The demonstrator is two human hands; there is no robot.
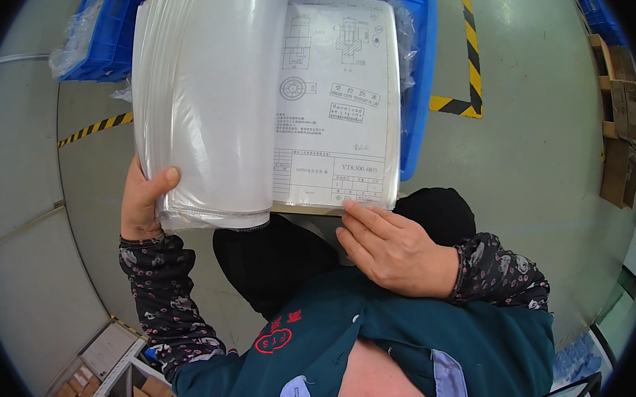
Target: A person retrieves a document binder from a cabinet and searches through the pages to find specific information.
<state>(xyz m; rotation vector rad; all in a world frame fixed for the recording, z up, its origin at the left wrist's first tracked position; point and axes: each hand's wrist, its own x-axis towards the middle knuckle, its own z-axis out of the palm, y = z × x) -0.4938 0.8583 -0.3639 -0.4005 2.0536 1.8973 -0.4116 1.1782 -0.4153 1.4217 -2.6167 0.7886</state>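
A thick folder of clear plastic sleeves [216,110] lies spread before me, its turned sleeves curling up on the left. The right page is a technical drawing [327,117] with part outlines, a table and stamps, inside a clear sleeve. My left hand [146,196] is closed round the lower left edge of the turned sleeves, its thumb on top. At the lower right edge of the drawing rests my right hand [395,248], fingers stretched out and fingertips touching the sleeve. Its thumb is hidden.
Under the folder stands a blue plastic crate [419,66] lined with clear film. Another blue crate [111,39] with plastic film is at the upper left. Black-and-yellow tape [472,47] marks the floor. Cardboard boxes [618,129] stand far right; shelving [113,386] holds more cartons lower left.
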